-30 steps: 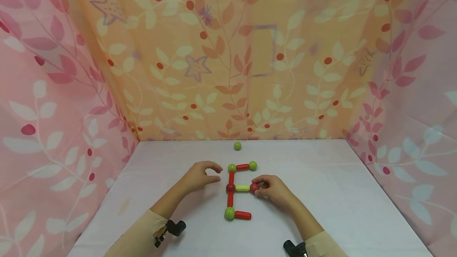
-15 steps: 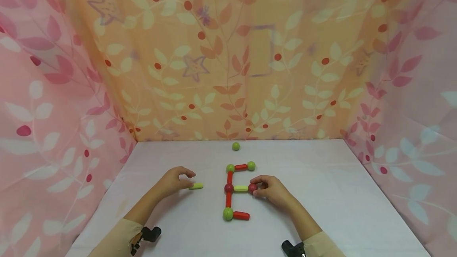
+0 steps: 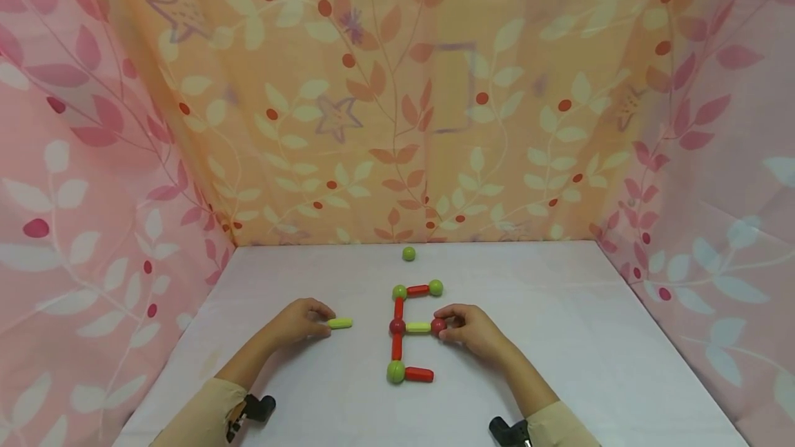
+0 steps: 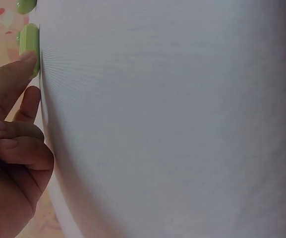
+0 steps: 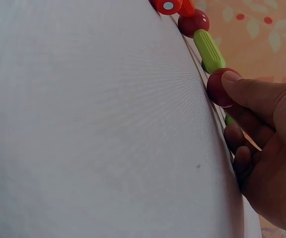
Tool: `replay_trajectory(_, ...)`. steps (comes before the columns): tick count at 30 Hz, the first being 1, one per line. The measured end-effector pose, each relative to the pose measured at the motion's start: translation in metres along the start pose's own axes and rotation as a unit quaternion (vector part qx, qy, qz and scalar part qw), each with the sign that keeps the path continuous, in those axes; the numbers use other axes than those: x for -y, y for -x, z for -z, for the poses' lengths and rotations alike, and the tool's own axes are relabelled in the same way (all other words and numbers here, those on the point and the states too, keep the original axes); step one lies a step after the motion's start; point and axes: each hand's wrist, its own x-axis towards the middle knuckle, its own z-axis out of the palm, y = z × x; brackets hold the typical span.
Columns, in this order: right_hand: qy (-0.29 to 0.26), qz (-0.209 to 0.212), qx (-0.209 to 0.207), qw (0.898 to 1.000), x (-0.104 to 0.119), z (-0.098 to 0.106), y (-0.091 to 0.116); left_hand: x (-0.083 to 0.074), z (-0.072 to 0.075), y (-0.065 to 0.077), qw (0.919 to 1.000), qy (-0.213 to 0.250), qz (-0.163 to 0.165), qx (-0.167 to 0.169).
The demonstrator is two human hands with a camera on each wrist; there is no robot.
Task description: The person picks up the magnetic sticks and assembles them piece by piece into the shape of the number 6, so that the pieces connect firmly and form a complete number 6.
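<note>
My left hand (image 3: 301,323) pinches the near end of a short yellow-green rod (image 3: 339,323) between thumb and finger, low over the white table. In the left wrist view the thumb lies along this ribbed rod (image 4: 29,47). My right hand (image 3: 473,333) grips a dark red ball (image 3: 438,326) with thumb and fingertips. That ball sits at the right end of another yellow-green rod (image 3: 418,328), whose left end meets a second dark red ball (image 3: 397,326). In the right wrist view the thumb presses on the held ball (image 5: 219,88).
Red rods run up and down from the middle ball to a green ball (image 3: 399,292) and a larger green ball (image 3: 395,372), each with a red rod (image 3: 419,374) pointing right. Another green ball (image 3: 436,287) ends the top branch. One loose green ball (image 3: 408,254) lies at the back.
My left hand has moved left from beside the assembled rods, and its fingers have closed on the yellow-green rod, now in view. My right hand stays on the red ball.
</note>
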Motion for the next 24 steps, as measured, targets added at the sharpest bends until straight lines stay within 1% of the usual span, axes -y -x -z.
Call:
replay_trajectory(6, 0.002, 0.0, 0.001, 1.0, -0.001, 0.0, 0.0, -0.001, -0.002, -0.002, 0.9999, -0.011, -0.011, 0.005)
replay_trajectory(10, 0.004, 0.002, -0.002, 1.0, 0.0, 0.0, 0.0, -0.002, -0.003, -0.003, 0.9998, -0.009, -0.017, 0.006)
replay_trajectory(17, 0.001, 0.001, -0.001, 1.0, 0.0, 0.001, 0.0, -0.005, -0.002, -0.004, 1.0, -0.002, -0.002, 0.004)
replay_trajectory(20, -0.001, 0.003, 0.002, 1.0, -0.001, 0.001, -0.001, -0.01, -0.002, -0.005, 0.9998, -0.012, -0.013, 0.006)
replay_trajectory(24, -0.003, 0.003, 0.003, 1.0, -0.003, 0.001, -0.002, -0.025, -0.004, -0.006, 0.9989, -0.019, -0.042, 0.009)
